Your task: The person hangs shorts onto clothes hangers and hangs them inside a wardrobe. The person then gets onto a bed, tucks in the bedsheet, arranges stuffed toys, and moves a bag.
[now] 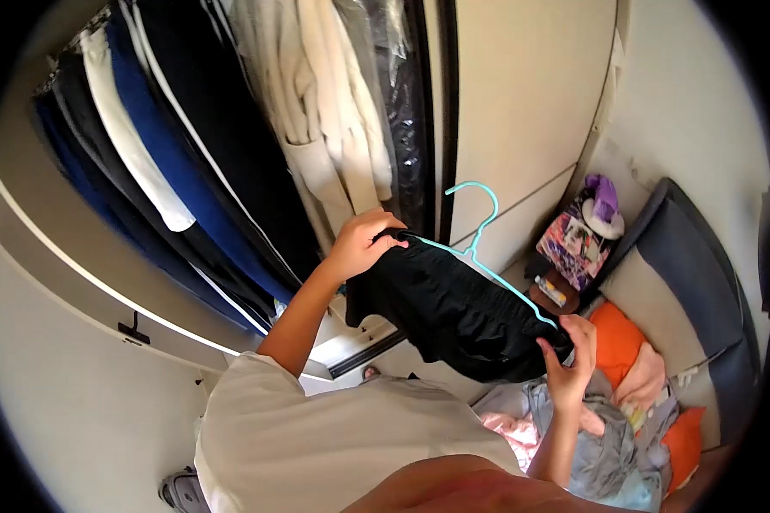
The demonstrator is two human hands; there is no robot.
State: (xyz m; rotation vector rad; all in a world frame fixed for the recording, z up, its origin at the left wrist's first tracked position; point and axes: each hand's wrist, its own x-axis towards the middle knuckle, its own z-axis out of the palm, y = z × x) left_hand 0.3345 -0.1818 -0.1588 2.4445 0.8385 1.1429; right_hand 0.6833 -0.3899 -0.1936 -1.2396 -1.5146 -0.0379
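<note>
Head view. 1 person, 2 bare hands, both busy.

Black garment (462,321) is up in the air, just off centre toward 4 o'clock, gathered waistband edge on top, cloth ruffled below. Turquoise hanger (485,263) runs along the waistband, tilted: one end near centre, the other lower toward 4 o'clock. Its hook stands in open air, upper side, curling over toward 10 o'clock.

Left hand (366,245), almost dead centre: thumb and fingers clamped on the waistband corner, at the hanger's upper end. Right hand (571,352), at 4 o'clock: thumb and fingers pinching the opposite corner, right beside the hanger's lower end. So the garment is stretched between the 2 hands.

Around that: row of hanging clothes (154,145) at 10 o'clock, navy, black and white. Cream coat (312,103) at 11, with clear plastic cover (389,94) next to it, something dark behind. Cream panel (522,103) at 1. Purple item (606,199) between 2 and 3; I can't tell what it is. Patterned box (571,248) just below it. Blue-grey headboard (672,244) at 3. Orange cushion (618,338) between 3 and 4, behind the right hand. Rumpled grey cloth (607,432) at 4. Dark bag (184,492) at 7, partly cut off. Wearer's pale T-shirt (334,436) fills 6 to 7.
</note>
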